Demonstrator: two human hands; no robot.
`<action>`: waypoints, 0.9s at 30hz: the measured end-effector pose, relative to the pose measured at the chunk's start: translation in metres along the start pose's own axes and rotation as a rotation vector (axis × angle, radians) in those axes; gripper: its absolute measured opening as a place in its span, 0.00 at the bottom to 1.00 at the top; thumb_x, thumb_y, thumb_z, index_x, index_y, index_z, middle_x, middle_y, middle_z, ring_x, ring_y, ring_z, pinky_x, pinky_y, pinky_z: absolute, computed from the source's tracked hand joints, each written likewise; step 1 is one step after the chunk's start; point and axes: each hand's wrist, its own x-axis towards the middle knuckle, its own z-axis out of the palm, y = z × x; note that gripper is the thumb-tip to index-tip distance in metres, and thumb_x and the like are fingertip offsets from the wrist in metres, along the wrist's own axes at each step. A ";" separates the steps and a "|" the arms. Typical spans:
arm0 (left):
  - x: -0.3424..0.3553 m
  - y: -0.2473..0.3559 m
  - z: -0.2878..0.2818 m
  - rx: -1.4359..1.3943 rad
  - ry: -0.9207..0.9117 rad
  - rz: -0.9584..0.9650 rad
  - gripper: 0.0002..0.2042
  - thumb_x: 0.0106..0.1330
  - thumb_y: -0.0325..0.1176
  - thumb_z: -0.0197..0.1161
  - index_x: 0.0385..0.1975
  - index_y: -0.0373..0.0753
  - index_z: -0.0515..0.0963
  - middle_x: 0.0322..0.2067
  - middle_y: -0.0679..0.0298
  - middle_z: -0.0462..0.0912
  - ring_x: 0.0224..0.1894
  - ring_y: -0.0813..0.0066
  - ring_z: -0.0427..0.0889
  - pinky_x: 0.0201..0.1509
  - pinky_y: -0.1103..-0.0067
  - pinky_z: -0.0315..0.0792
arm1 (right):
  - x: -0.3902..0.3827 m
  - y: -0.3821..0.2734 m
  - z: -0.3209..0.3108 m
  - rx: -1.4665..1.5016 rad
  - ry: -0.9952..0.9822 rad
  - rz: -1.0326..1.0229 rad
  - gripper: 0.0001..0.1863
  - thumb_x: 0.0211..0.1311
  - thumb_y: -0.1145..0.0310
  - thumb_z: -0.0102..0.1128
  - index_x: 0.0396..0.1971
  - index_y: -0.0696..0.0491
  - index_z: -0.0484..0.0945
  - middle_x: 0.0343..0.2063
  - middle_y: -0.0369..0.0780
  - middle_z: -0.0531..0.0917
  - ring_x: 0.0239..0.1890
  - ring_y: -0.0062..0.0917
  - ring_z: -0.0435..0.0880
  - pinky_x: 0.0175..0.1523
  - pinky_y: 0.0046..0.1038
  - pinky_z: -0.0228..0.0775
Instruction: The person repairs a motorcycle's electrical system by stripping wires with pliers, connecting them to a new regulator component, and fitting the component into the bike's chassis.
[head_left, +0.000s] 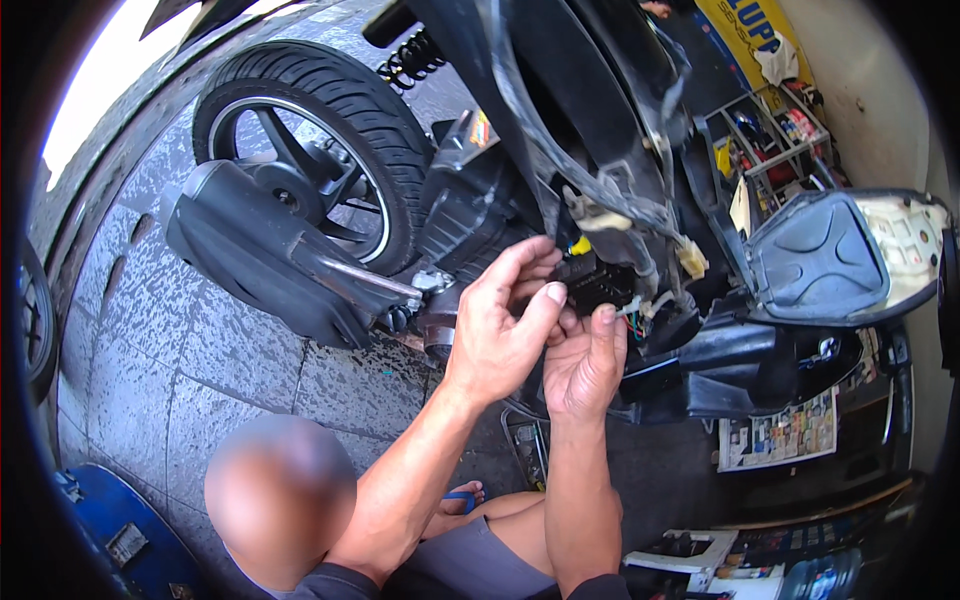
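Under the raised bodywork of a scooter [590, 90], both my hands meet at a black box-shaped electrical part [598, 280] among the wiring. My left hand [505, 325] curls its fingers round the part's left side, with the thumb bent in toward it. Just below the part, my right hand [585, 370] is closed, thumb up and fingertips bent; what they pinch is largely hidden. By the right thumb are a small pale connector [632, 306] and thin coloured wires. A yellow piece [579, 245] shows above the left fingers, and a cream connector [691, 260] hangs to the right.
The rear wheel [300, 165] and black exhaust cover [255, 255] stand at left over grey paving [140, 370]. At right are a flipped-open seat panel [820, 255] and a rack [775, 145] of bottles. Newspaper [780, 437] lies lower right; a blue drum [125, 535] stands lower left.
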 end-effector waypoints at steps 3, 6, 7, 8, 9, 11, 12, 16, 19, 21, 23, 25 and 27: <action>0.009 0.000 0.008 0.128 -0.113 0.077 0.26 0.64 0.27 0.64 0.61 0.26 0.67 0.55 0.50 0.78 0.57 0.68 0.77 0.62 0.74 0.70 | 0.002 0.000 0.003 0.004 0.009 -0.018 0.13 0.71 0.64 0.59 0.49 0.54 0.73 0.44 0.37 0.81 0.41 0.21 0.80 0.44 0.27 0.77; 0.014 0.000 0.018 0.189 -0.063 0.078 0.22 0.61 0.27 0.66 0.54 0.26 0.73 0.43 0.50 0.84 0.46 0.71 0.83 0.51 0.76 0.76 | 0.002 0.001 0.003 0.052 -0.010 -0.013 0.13 0.71 0.64 0.60 0.48 0.54 0.73 0.44 0.36 0.81 0.44 0.22 0.82 0.45 0.27 0.78; 0.018 -0.003 0.019 0.127 -0.085 0.046 0.20 0.61 0.28 0.67 0.52 0.27 0.74 0.40 0.53 0.84 0.43 0.74 0.83 0.49 0.77 0.77 | 0.002 0.001 0.000 0.049 -0.038 -0.007 0.13 0.70 0.64 0.60 0.49 0.54 0.73 0.41 0.36 0.82 0.40 0.20 0.81 0.44 0.26 0.78; 0.017 -0.001 0.019 0.088 -0.090 -0.040 0.20 0.61 0.28 0.67 0.51 0.27 0.75 0.38 0.56 0.84 0.41 0.76 0.82 0.48 0.77 0.76 | 0.002 0.001 0.000 0.051 -0.009 -0.009 0.14 0.70 0.64 0.61 0.48 0.54 0.74 0.39 0.34 0.82 0.37 0.17 0.80 0.42 0.24 0.78; 0.017 -0.002 0.018 0.098 -0.093 -0.046 0.20 0.62 0.28 0.68 0.51 0.26 0.74 0.37 0.58 0.83 0.41 0.77 0.81 0.47 0.78 0.76 | 0.002 0.001 0.001 0.052 -0.006 -0.014 0.14 0.70 0.63 0.62 0.48 0.54 0.74 0.39 0.34 0.82 0.36 0.17 0.79 0.40 0.23 0.78; 0.018 -0.006 0.019 0.085 -0.099 -0.039 0.20 0.63 0.28 0.68 0.52 0.27 0.74 0.35 0.60 0.82 0.38 0.78 0.80 0.44 0.80 0.76 | 0.002 0.001 0.002 0.060 -0.004 -0.016 0.14 0.69 0.63 0.62 0.47 0.54 0.75 0.38 0.33 0.82 0.35 0.16 0.78 0.38 0.22 0.78; 0.018 -0.008 0.019 0.063 -0.101 -0.025 0.20 0.63 0.28 0.68 0.53 0.27 0.74 0.35 0.61 0.82 0.36 0.80 0.80 0.42 0.81 0.76 | 0.002 0.001 0.002 0.067 -0.005 -0.013 0.14 0.69 0.63 0.63 0.47 0.54 0.75 0.38 0.33 0.82 0.34 0.15 0.78 0.37 0.21 0.78; 0.017 -0.009 0.019 -0.008 -0.092 -0.032 0.20 0.65 0.28 0.67 0.55 0.28 0.72 0.35 0.63 0.82 0.30 0.84 0.78 0.32 0.86 0.74 | 0.004 0.003 0.000 0.085 -0.001 0.001 0.14 0.68 0.63 0.64 0.46 0.54 0.75 0.37 0.33 0.82 0.33 0.14 0.78 0.36 0.21 0.79; 0.016 -0.009 0.022 -0.022 -0.074 -0.022 0.22 0.66 0.30 0.68 0.56 0.27 0.72 0.37 0.61 0.82 0.27 0.85 0.77 0.28 0.87 0.74 | 0.004 0.003 -0.002 0.111 0.012 0.012 0.13 0.67 0.65 0.65 0.45 0.54 0.76 0.34 0.32 0.82 0.32 0.13 0.79 0.34 0.21 0.79; 0.015 -0.012 0.023 -0.026 -0.056 0.009 0.23 0.66 0.31 0.68 0.56 0.27 0.71 0.38 0.60 0.82 0.29 0.84 0.78 0.28 0.87 0.74 | 0.005 0.004 -0.002 0.131 0.019 0.010 0.12 0.66 0.66 0.66 0.44 0.54 0.76 0.32 0.31 0.83 0.31 0.14 0.80 0.33 0.21 0.80; 0.016 -0.013 0.022 -0.014 -0.061 0.012 0.23 0.66 0.31 0.68 0.56 0.27 0.71 0.39 0.60 0.82 0.29 0.84 0.78 0.28 0.87 0.74 | 0.005 0.006 -0.002 0.133 0.014 0.021 0.12 0.66 0.66 0.66 0.44 0.54 0.76 0.32 0.31 0.82 0.31 0.14 0.80 0.33 0.21 0.80; 0.017 -0.012 0.021 -0.016 -0.065 0.012 0.23 0.66 0.31 0.68 0.56 0.26 0.71 0.39 0.60 0.82 0.30 0.84 0.78 0.30 0.86 0.74 | 0.005 0.004 -0.003 0.128 0.000 0.037 0.12 0.66 0.67 0.66 0.44 0.54 0.76 0.32 0.31 0.82 0.32 0.14 0.80 0.34 0.22 0.80; 0.016 -0.012 0.024 -0.012 -0.050 0.025 0.23 0.66 0.31 0.68 0.56 0.26 0.71 0.38 0.60 0.82 0.29 0.84 0.77 0.31 0.86 0.74 | 0.004 0.001 -0.004 0.124 -0.001 0.048 0.12 0.66 0.67 0.65 0.45 0.53 0.76 0.33 0.31 0.82 0.33 0.15 0.80 0.35 0.23 0.80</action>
